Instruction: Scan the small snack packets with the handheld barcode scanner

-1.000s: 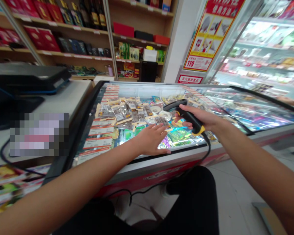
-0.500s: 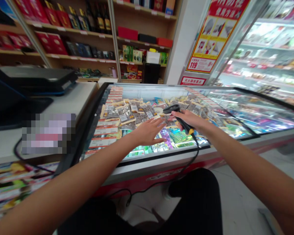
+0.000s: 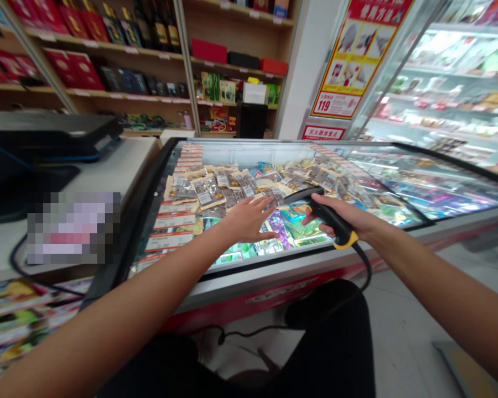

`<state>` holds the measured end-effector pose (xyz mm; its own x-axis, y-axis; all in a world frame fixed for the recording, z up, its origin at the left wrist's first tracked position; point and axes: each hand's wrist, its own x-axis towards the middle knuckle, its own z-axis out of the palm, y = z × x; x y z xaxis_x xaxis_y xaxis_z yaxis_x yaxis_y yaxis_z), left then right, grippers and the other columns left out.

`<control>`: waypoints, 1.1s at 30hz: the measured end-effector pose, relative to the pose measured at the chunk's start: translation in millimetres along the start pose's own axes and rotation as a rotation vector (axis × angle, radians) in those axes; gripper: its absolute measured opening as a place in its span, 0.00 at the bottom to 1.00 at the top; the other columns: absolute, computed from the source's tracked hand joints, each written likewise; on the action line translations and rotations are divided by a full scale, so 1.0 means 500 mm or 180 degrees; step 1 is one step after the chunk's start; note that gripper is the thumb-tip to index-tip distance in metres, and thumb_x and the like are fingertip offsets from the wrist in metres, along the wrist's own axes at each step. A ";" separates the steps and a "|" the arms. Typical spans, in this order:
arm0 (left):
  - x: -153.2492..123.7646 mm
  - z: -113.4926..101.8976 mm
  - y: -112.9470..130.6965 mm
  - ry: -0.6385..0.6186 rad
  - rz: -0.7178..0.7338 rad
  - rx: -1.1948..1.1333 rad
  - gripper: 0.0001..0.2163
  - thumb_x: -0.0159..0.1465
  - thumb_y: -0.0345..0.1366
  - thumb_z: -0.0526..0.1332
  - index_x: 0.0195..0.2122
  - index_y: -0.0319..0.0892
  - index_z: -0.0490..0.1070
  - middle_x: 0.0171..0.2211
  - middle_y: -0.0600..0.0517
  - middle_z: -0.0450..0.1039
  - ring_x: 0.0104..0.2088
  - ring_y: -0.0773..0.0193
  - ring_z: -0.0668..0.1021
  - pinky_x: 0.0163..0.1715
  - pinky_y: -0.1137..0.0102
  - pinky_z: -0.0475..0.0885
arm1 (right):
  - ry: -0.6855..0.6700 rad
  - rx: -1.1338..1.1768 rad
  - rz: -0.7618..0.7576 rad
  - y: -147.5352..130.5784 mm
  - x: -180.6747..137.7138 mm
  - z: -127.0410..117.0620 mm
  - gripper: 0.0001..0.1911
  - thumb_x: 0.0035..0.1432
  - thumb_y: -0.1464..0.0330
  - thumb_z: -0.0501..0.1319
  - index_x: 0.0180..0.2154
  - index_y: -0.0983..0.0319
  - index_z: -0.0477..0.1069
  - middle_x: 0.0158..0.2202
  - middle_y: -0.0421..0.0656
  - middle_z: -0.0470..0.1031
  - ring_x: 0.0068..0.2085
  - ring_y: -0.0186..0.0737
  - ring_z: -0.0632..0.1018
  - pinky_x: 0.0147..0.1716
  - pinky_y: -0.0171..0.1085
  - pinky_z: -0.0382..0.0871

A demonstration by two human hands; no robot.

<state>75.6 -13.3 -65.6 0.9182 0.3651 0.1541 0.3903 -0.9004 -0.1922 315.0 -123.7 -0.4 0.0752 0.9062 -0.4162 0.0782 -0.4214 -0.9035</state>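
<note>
My right hand (image 3: 345, 216) is closed round the handle of a black and yellow barcode scanner (image 3: 321, 213), whose head points left over the glass top of a chest freezer (image 3: 249, 260). A black cable hangs from the scanner's handle down past my knee. My left hand (image 3: 245, 219) lies flat on the glass with its fingers stretched out, just left of the scanner's head. Under and on the glass around both hands lie several small packets (image 3: 216, 188) and colourful ice-cream wrappers.
A white counter (image 3: 108, 171) with a black till device (image 3: 50, 132) stands to the left. Wooden shelves (image 3: 120, 55) of boxed bottles and goods fill the back wall. A glass-fronted cooler (image 3: 444, 83) stands at the right, beside a red and yellow poster (image 3: 352, 55).
My right hand has pulled the scanner back toward me and to the right. My left hand has stayed flat on the glass, shifting only slightly.
</note>
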 end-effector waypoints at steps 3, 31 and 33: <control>0.000 0.003 0.003 0.0014 -0.0014 0.0040 0.41 0.70 0.63 0.49 0.72 0.34 0.58 0.73 0.35 0.54 0.72 0.43 0.61 0.69 0.51 0.57 | 0.0077 0.0094 -0.0057 0.000 -0.013 0.003 0.21 0.72 0.55 0.54 0.36 0.64 0.75 0.33 0.47 0.83 0.16 0.26 0.69 0.11 0.27 0.62; 0.002 -0.013 0.049 0.0079 0.0292 -0.0406 0.35 0.72 0.58 0.50 0.70 0.34 0.60 0.72 0.35 0.58 0.70 0.44 0.65 0.67 0.55 0.62 | -0.0327 -0.0941 -0.0813 0.002 0.130 -0.069 0.27 0.64 0.46 0.60 0.43 0.63 0.77 0.18 0.39 0.69 0.19 0.35 0.68 0.17 0.32 0.61; 0.001 -0.015 0.063 0.0018 0.0258 -0.0341 0.36 0.72 0.59 0.50 0.69 0.34 0.61 0.72 0.34 0.57 0.70 0.42 0.65 0.67 0.53 0.61 | -0.0354 -0.0377 -0.0680 -0.001 0.109 -0.066 0.24 0.67 0.48 0.57 0.40 0.62 0.75 0.21 0.39 0.70 0.18 0.32 0.65 0.16 0.31 0.62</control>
<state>87.7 -43.2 -64.5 0.9458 0.2890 0.1479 0.3050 -0.9471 -0.0996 352.1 -75.5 -19.2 -0.0647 0.9706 -0.2320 0.1969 -0.2155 -0.9565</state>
